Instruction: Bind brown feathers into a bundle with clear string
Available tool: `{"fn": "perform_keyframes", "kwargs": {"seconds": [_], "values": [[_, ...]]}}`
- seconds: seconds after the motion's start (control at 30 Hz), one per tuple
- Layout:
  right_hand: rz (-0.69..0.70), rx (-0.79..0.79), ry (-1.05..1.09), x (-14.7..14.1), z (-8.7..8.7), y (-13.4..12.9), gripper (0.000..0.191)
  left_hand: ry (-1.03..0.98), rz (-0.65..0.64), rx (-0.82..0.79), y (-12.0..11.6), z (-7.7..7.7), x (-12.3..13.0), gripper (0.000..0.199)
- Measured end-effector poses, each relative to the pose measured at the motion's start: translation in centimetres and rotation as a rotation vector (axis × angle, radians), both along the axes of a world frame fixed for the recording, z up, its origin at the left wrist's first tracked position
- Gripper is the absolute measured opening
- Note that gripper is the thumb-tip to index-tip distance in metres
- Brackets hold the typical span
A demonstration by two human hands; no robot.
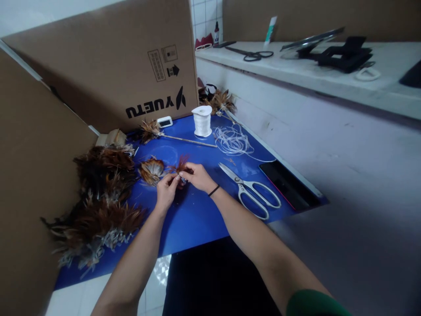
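Note:
Over the blue table [204, 219], both hands meet at a small tuft of reddish-brown feathers [182, 163]. My left hand [166, 188] pinches its lower end between thumb and fingers. From the other side, my right hand [199, 176] is closed on the same tuft, its fingertips touching the left ones. Part of the tuft is hidden behind the fingers. Just left of the hands lies a loose bunch of brown and pale feathers [151, 170]. Silver scissors [245, 184] rest to the right of my right hand, blades pointing away to the left.
Large feather piles [101, 215] cover the table's left side. Behind my hands are a stick with feathers on its end [187, 140], a white spool [201, 122] and tangled white strip [233, 141]. A phone [289, 184] lies at right. Cardboard [108, 66] walls the back.

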State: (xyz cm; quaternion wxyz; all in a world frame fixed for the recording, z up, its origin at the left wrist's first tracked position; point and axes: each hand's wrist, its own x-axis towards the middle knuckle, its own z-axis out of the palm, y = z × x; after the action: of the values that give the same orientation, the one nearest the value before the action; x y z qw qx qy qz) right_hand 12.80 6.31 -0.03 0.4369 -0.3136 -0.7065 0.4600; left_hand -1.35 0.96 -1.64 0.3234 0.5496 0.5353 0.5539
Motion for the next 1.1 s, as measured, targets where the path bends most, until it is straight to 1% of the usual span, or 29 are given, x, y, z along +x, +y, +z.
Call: {"fn": "perform_keyframes", "kwargs": {"seconds": [0.13, 0.27, 0.4, 0.57, 0.73, 0.8, 0.9, 0.97, 1.03, 1.1], "values": [[0.008, -0.025, 0.03, -0.2, -0.1, -0.2, 0.012, 0.017, 0.049, 0.035, -0.2, 0.1, 0.2, 0.019], [0.009, -0.102, 0.104, -0.4, -0.1, -0.3, 0.013, -0.014, 0.074, 0.042, -0.2, 0.2, 0.3, 0.019], [-0.007, -0.123, 0.171, -0.5, -0.3, -0.1, 0.027, -0.053, 0.095, 0.045, -0.2, 0.1, 0.4, 0.019], [0.003, -0.127, 0.175, -0.5, -0.5, 0.0, 0.019, -0.029, 0.104, 0.077, -0.3, -0.1, 0.2, 0.017], [0.06, -0.15, 0.181, -0.4, -0.2, -0.4, 0.024, -0.001, 0.135, 0.098, -0.4, -0.1, 0.0, 0.016], [0.077, -0.165, 0.198, -0.4, 0.0, -0.5, 0.022, -0.011, 0.136, 0.095, -0.5, 0.0, 0.1, 0.016], [0.051, -0.186, 0.203, -0.2, 0.2, -0.5, 0.022, -0.051, 0.148, 0.104, -0.7, 0.6, 0.5, 0.016], [0.007, -0.197, 0.189, -0.1, 0.2, -0.4, 0.023, -0.078, 0.169, 0.114, -1.1, 1.4, 0.9, 0.018], [-0.027, -0.181, 0.163, -0.1, 0.1, -0.3, 0.022, -0.103, 0.185, 0.132, -1.6, 2.6, 1.2, 0.02], [-0.049, -0.152, 0.132, -0.2, 0.0, -0.3, 0.021, -0.095, 0.173, 0.135, -2.6, 4.2, 1.5, 0.02]]}}
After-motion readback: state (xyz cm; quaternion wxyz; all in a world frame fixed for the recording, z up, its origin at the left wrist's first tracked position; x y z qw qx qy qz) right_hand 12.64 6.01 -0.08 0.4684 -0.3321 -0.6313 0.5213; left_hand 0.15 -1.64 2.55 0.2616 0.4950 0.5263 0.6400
